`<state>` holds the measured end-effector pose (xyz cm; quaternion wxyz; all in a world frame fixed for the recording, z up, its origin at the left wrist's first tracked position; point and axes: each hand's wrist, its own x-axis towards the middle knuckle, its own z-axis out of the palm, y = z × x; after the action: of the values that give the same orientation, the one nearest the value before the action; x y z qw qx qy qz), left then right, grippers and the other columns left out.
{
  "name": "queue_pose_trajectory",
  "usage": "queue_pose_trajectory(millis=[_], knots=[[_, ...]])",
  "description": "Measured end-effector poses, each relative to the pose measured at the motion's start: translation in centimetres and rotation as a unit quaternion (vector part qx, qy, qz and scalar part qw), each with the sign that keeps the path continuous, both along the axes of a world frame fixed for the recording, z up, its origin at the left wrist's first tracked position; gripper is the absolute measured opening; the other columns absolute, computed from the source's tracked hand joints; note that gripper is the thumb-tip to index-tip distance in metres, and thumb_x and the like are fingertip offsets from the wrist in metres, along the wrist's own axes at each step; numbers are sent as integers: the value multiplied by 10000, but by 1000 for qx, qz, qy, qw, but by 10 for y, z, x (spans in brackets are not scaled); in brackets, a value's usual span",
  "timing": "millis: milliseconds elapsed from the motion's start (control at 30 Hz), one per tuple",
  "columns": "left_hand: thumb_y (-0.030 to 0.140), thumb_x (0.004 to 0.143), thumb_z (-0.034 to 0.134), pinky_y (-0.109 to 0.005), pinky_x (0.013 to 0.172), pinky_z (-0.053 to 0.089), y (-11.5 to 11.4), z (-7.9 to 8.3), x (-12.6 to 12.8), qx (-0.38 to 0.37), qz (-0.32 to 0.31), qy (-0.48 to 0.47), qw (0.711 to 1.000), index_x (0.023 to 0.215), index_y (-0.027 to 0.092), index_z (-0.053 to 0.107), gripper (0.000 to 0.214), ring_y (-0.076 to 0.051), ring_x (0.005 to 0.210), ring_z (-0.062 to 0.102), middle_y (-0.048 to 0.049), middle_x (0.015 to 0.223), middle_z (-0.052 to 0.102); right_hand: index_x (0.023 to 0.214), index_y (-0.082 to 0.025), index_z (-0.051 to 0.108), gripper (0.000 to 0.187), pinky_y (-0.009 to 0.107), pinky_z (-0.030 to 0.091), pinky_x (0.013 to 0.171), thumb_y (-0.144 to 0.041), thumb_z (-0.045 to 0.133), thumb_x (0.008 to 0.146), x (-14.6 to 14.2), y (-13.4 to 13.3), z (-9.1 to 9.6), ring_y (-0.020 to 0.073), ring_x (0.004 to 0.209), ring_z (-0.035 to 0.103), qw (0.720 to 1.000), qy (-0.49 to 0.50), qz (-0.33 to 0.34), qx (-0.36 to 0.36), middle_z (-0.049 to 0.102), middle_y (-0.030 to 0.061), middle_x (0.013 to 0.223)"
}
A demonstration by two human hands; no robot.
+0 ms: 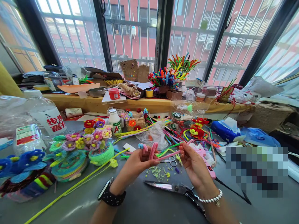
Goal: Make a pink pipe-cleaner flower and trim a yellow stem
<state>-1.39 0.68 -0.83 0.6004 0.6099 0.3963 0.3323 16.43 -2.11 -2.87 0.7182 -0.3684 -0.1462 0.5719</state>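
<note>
A pink pipe cleaner stretches between my two hands above the grey table. My left hand, with a black watch band at the wrist, pinches its folded, looped end. A small blue-and-pink fuzzy piece shows by the left fingers; whether it is held or joined on, I cannot make out. The straight end is pinched between the fingertips of my right hand, which wears a beaded bracelet. Below lie large dark-handled scissors, partly behind my right wrist, and small scissors beside yellow-green fuzz scraps.
Pipe-cleaner flower pots crowd the left, near plastic bottles. A long yellow pipe cleaner crosses the table. A pink corded tool lies right, near a blue tissue pack. Loose pipe cleaners and a glass jar stand behind.
</note>
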Motion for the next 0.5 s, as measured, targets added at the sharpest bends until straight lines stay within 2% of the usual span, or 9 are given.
queue_pose_trajectory(millis=[100,200,333,500], knots=[[292,563,662,-313,755,430,2,-2,-2,13,21,-9,1000,879,138,522,378,-195,838,566,-48,853,621,647,-157,628,95,83,488,427,-196,685,583,1,0,-1,48,464,576,1000,-10,-4,0,649,-21,589],[306,561,661,-309,702,451,2,-3,0,13,28,-4,1000,843,139,530,353,-179,754,582,-30,801,627,666,-176,629,111,101,506,479,-215,687,580,0,0,1,59,519,595,1000,-18,-3,18,661,-24,637],[314,542,671,-300,648,466,0,0,4,2,77,-6,997,803,139,514,351,-171,685,594,-21,737,639,695,-183,643,155,109,505,534,-194,703,553,-2,0,4,67,589,605,999,-13,12,41,668,-14,728],[303,547,668,-300,714,455,0,1,5,10,113,-36,993,787,154,499,329,-175,747,602,-5,734,643,675,-165,641,143,106,449,455,-242,695,567,-5,-1,3,39,477,533,997,-67,9,49,619,-35,587]])
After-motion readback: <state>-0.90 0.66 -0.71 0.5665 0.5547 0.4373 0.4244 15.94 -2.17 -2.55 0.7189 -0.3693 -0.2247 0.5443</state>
